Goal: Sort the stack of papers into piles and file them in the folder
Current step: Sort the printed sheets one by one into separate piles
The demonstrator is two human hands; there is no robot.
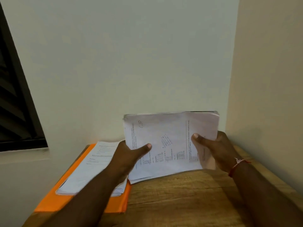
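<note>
Now | my left hand (129, 153) and right hand (213, 149) grip the stack of papers (168, 143) by its side edges, thumbs across the front, stack tilted up between them | orange folder (54, 200) under my left forearm, a paper pile (91, 166) on it | wooden table (180, 199) below both hands

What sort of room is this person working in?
Likely a home study or small office corner: a wooden table against plain walls, an orange folder under loose papers, beside a window.
</note>
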